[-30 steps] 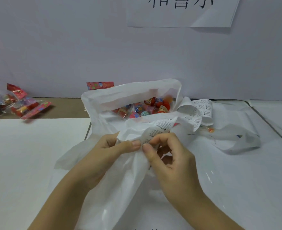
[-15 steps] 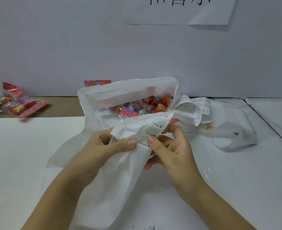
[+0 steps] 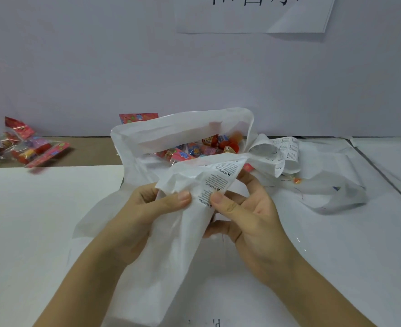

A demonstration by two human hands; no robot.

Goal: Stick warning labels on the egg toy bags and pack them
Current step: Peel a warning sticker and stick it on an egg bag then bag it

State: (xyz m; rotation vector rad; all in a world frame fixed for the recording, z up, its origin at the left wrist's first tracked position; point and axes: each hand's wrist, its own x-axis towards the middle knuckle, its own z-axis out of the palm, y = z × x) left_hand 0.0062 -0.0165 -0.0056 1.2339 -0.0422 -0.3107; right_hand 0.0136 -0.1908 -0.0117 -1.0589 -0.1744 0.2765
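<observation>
1. A second ago the two thumbs met over the label strip (image 3: pixel 220 179). Now they sit apart, and the right hand (image 3: pixel 253 215) has uncurled its fingers behind the strip, so more "WARNING" print shows.
2. The left hand (image 3: pixel 147 208) pinches the near rim of the white bag (image 3: pixel 183 128) just beside the strip. The right hand pinches the strip itself under its thumb.
3. Judging from this, a label is being worked loose for peeling — none is stuck on yet.
4. Egg toy bags (image 3: pixel 206 147) lie inside the white bag, and a loose pile (image 3: pixel 30 149) waits far left on the surface (image 3: pixel 41 208).
5. Hard to tell is whether a label edge has lifted. The left fingers are hidden behind the plastic, and the wall sign (image 3: pixel 253 15) is cut off.
</observation>
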